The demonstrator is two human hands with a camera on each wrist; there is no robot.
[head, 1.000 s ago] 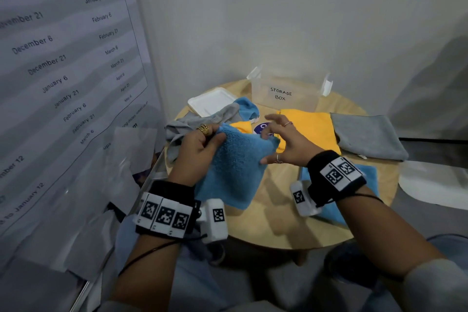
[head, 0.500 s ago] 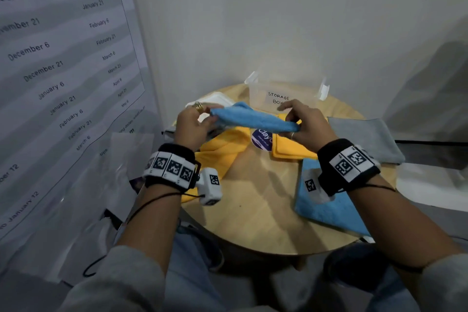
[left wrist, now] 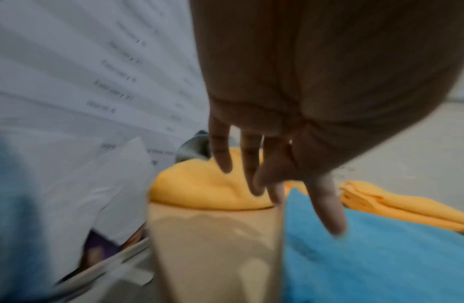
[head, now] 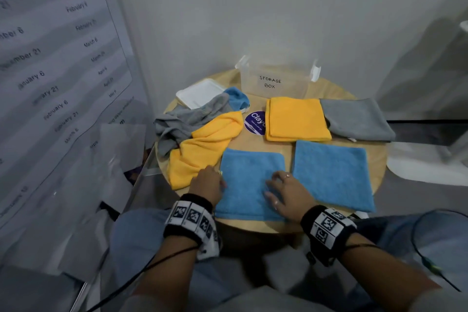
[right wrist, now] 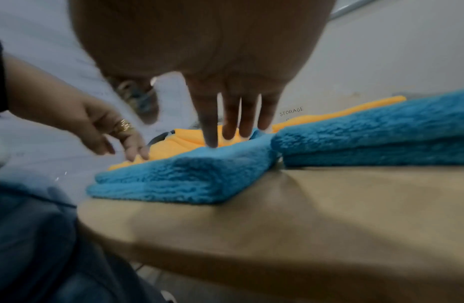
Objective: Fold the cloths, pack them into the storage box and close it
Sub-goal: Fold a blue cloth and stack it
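Observation:
A folded blue cloth (head: pixel 249 180) (right wrist: pixel 186 174) lies flat at the front of the round wooden table (head: pixel 255 142). My left hand (head: pixel 206 185) (left wrist: pixel 277 184) touches its left edge with straight fingers. Spread flat, my right hand (head: pixel 283 191) (right wrist: pixel 230 123) presses on its right part. A second folded blue cloth (head: pixel 331 172) lies beside it on the right. Behind are a folded yellow cloth (head: pixel 296 119) and a folded grey cloth (head: pixel 357 119). The clear storage box (head: pixel 273 81) stands open at the back.
Crumpled yellow (head: pixel 202 147), grey (head: pixel 182 124) and blue (head: pixel 238 99) cloths lie at the left of the table, partly over the white lid (head: pixel 200 94). A purple round sticker (head: pixel 255 123) sits mid-table. A wall chart hangs at the left.
The blue cloth that both hands held up folded in the air now lies flat on the table's front. Both hands have let go of it and rest on it.

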